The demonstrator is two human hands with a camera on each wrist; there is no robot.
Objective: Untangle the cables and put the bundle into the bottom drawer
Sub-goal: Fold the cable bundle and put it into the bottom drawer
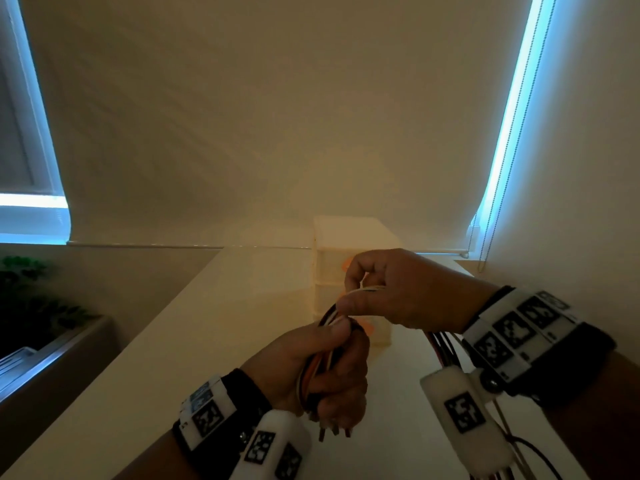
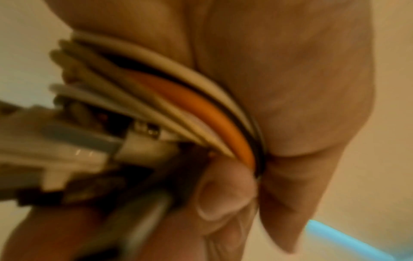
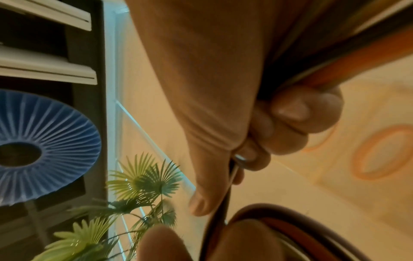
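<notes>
Fingers point(image 1: 341, 329) of both my hands grip the cables point(image 1: 320, 363) above the pale desk point(image 1: 221, 323); the drawer unit point(image 1: 349, 244) stands behind them against a drawn blind point(image 1: 277, 116).

Orange, white and black cables point(image 1: 327, 355), blue ribbed disc point(image 3: 42, 146)

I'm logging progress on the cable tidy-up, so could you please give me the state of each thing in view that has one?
Bundle of white, orange and black cables: gathered, held in both hands above the table.
Left hand: grips the bundle's lower part.
Right hand: pinches the cables at the top.
Small translucent plastic drawer unit: upright on the table; whether its bottom drawer is open cannot be told.
Cream roller blind: pulled down.
</notes>
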